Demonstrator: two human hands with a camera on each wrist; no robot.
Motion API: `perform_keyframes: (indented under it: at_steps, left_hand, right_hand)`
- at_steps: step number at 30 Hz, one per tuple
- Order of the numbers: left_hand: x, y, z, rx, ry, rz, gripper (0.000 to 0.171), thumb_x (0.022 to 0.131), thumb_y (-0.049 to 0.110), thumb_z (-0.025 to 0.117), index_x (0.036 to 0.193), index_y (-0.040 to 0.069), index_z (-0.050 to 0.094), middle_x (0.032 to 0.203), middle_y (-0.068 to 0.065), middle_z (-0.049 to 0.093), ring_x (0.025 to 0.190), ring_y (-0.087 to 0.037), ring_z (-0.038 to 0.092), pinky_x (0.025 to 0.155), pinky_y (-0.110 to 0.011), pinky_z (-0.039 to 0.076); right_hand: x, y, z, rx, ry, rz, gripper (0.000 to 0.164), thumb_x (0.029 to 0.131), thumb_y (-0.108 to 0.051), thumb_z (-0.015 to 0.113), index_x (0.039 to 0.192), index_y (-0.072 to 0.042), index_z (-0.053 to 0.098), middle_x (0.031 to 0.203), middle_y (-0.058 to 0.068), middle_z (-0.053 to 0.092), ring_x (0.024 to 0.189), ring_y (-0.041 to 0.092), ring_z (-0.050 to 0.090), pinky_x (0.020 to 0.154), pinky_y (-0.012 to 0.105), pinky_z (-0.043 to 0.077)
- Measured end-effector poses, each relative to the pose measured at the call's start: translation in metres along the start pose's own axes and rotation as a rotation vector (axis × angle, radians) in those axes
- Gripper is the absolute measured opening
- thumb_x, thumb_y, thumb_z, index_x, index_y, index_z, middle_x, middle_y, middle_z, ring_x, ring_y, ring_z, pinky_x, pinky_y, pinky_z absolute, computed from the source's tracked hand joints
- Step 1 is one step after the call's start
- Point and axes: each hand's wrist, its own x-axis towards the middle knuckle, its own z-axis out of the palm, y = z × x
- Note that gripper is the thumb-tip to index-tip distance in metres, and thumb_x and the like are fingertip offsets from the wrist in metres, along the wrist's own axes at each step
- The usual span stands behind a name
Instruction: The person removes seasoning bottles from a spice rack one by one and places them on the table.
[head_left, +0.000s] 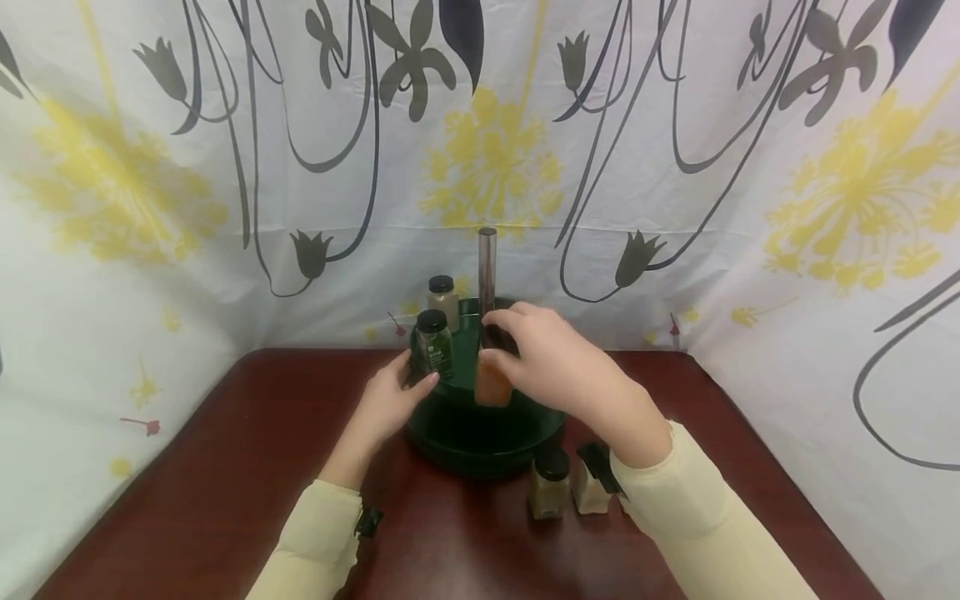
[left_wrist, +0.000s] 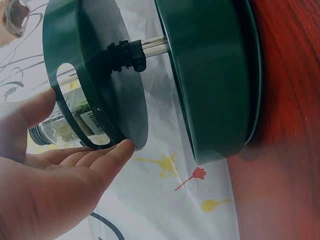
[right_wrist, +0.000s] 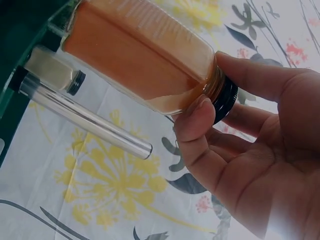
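Note:
A dark green two-tier round rack [head_left: 480,461] stands on the table, a clear post [head_left: 487,265] rising from its centre. My left hand [head_left: 385,406] holds the side of the upper tray [left_wrist: 64,37], thumb at the rim and fingertips at the lower edge near the oval cutout. Over that tray, my right hand [head_left: 558,358] pinches a glass spice jar [right_wrist: 137,55] of orange-brown powder by its neck, below the black lid. A jar of green herbs [head_left: 435,350] and a jar of pale powder [head_left: 444,302] stand on the tray's left side.
On the dark red table [head_left: 202,467], a jar with a black lid [head_left: 550,492] and a pale jar [head_left: 591,493] stand right of the rack; the right sleeve partly hides another. A patterned cloth [head_left: 480,167] hangs behind and at both sides.

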Motion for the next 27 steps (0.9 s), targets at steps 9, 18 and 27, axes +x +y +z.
perform_keyframes:
  at_steps: [9,18,27]
  left_hand:
    - [-0.001,0.002,0.001,0.005,0.017,0.013,0.072,0.094,0.041,0.061,0.151,0.008,0.032,0.144,-0.019,0.043,0.129,-0.03,0.044,0.099,-0.047,0.044]
    - [-0.001,0.001,0.001,0.001,0.022,0.017,0.069,0.094,0.039,0.061,0.15,0.009,0.033,0.144,-0.017,0.045,0.128,-0.028,0.045,0.1,-0.046,0.044]
    - [-0.002,0.002,0.002,-0.01,0.02,-0.002,0.075,0.094,0.04,0.061,0.151,0.005,0.028,0.146,-0.02,0.041,0.13,-0.03,0.042,0.101,-0.047,0.043]
  right_hand:
    - [-0.02,-0.004,0.018,-0.016,-0.005,-0.021,0.047,0.092,-0.031,0.066,0.132,-0.007,0.057,0.116,0.004,0.06,0.101,0.015,0.058,0.082,0.034,0.053]
    - [-0.03,-0.002,0.04,-0.025,-0.051,-0.009,0.044,0.092,-0.035,0.065,0.129,-0.011,0.06,0.113,0.0,0.06,0.097,0.01,0.058,0.077,0.028,0.053]
    - [-0.036,0.003,0.06,-0.005,-0.084,-0.019,0.041,0.092,-0.032,0.066,0.125,-0.009,0.062,0.108,0.002,0.061,0.093,0.014,0.06,0.076,0.031,0.054]
